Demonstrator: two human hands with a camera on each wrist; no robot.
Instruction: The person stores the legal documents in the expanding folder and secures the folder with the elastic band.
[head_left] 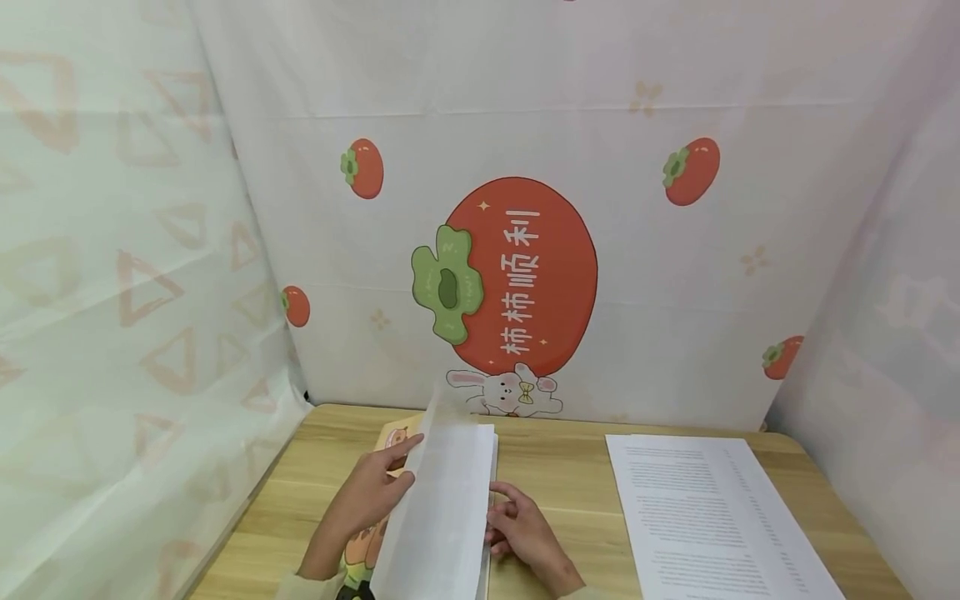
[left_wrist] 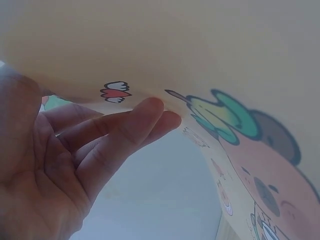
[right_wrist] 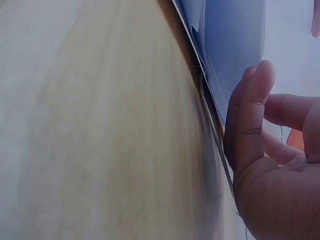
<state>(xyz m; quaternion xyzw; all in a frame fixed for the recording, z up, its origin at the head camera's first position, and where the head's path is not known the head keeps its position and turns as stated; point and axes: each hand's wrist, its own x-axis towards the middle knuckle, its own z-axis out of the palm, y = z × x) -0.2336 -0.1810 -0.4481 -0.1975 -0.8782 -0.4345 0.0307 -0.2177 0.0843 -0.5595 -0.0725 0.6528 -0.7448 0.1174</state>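
A booklet-like folder [head_left: 467,467] with white sheets lies at the front middle of the table, and a translucent sheet [head_left: 441,417] stands raised over it. My left hand [head_left: 371,492] is at its left side, beside a yellow cover [left_wrist: 125,50] with cartoon prints. In the left wrist view this cover bends above the hand, and thumb and fingertips [left_wrist: 152,106] pinch together at its lower edge. My right hand [head_left: 525,533] is at the folder's right edge, fingers loosely bent. Its fingertips [right_wrist: 266,70] touch the sheets' edge in the right wrist view.
Printed sheets of paper [head_left: 697,508] lie on the right of the wooden table [head_left: 562,467]. Behind the table hangs a white cloth [head_left: 630,333] with persimmon prints. More cloth [head_left: 135,292] closes off the left side, and another [head_left: 885,317] the right.
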